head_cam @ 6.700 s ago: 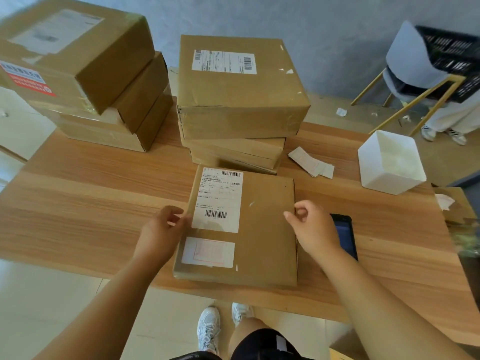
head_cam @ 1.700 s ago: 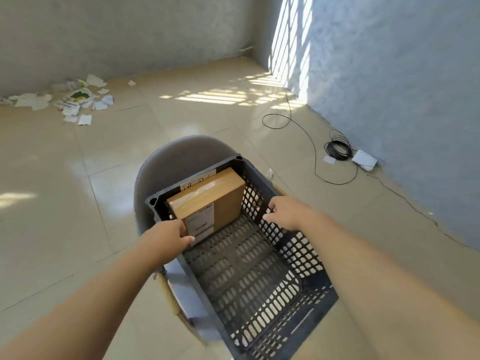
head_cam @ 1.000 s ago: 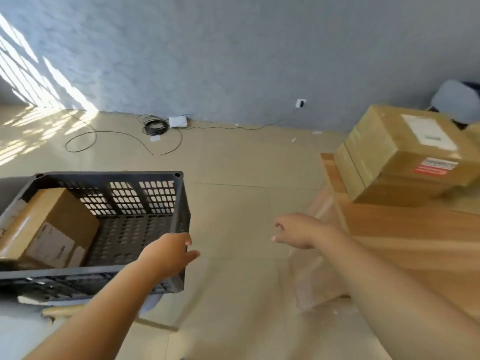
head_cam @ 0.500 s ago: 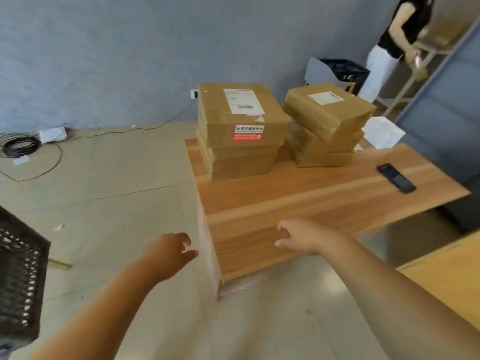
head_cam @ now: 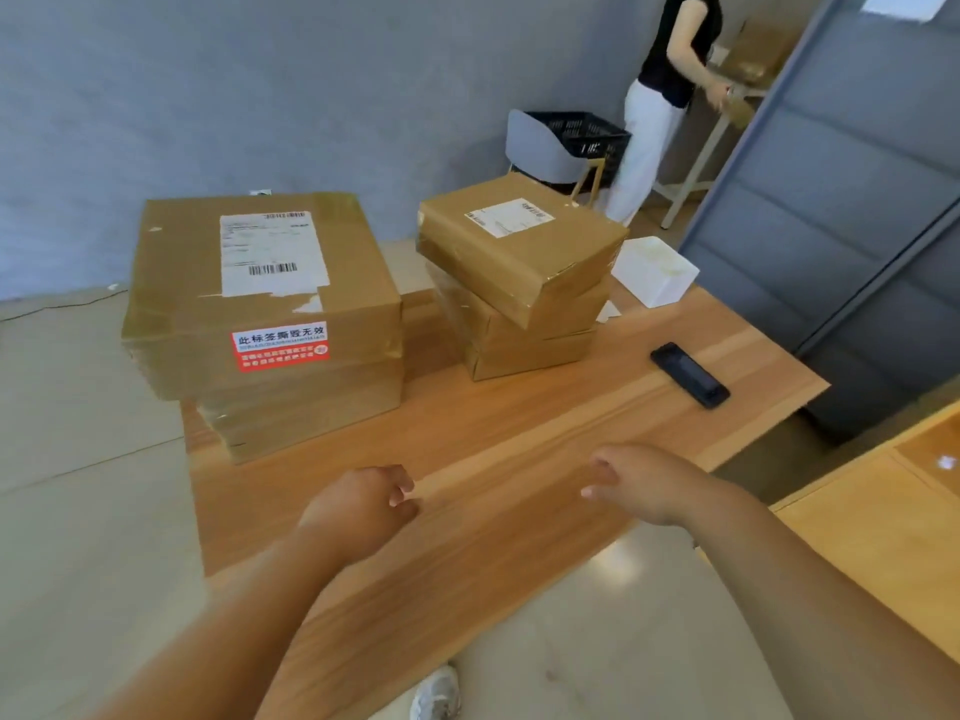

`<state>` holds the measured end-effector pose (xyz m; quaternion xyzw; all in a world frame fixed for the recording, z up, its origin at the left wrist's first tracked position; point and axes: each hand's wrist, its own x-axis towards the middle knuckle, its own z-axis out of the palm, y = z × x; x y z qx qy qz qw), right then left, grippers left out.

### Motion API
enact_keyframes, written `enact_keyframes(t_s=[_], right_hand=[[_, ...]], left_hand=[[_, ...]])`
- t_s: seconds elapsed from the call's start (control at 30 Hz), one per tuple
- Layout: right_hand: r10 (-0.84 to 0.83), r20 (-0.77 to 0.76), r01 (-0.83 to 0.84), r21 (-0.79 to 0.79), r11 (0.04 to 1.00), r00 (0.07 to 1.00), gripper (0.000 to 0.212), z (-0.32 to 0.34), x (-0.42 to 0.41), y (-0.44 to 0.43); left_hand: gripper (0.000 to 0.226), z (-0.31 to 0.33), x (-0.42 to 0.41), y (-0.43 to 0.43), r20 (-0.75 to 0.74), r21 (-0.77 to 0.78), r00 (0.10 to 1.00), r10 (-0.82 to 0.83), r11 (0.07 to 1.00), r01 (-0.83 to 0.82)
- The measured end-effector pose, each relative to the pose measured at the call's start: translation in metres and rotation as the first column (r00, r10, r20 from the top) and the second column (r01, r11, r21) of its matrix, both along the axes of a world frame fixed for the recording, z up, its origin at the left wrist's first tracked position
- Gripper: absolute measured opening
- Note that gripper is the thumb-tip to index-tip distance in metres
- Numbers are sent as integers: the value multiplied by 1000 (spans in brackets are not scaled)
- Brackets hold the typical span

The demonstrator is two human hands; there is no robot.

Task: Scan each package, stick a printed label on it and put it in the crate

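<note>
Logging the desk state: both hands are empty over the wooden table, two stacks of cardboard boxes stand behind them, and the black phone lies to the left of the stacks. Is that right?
Not quite. The head view shows the black phone lying to the right of the stacks, near the table's right end. The rest holds: the left hand and right hand are empty over the wooden table, with two stacks of cardboard boxes behind.

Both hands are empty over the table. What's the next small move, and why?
Probably reach both hands forward for the top box of the right stack. The left hand and right hand hover empty above the bare wooden table, with no package in front of them, and that tilted top box is smaller than the one topping the left stack.
</note>
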<state>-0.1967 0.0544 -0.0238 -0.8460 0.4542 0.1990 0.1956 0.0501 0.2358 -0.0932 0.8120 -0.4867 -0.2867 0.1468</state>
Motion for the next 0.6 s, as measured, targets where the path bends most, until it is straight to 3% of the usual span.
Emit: enact_keyframes(t_s=[0.3, 0.47, 0.6], right_hand=[[-193, 207, 227, -154, 962, 959, 46, 16, 8, -137], [-310, 447, 406, -138, 903, 839, 35, 7, 22, -201], [-305, 602, 445, -94, 891, 738, 40, -3, 48, -255]], left_hand=[[10, 16, 9, -155, -237, -239, 969, 73, 962, -131], [39, 31, 19, -197, -401, -358, 887, 228, 853, -381], [33, 39, 22, -226, -504, -384, 775, 380, 706, -596]])
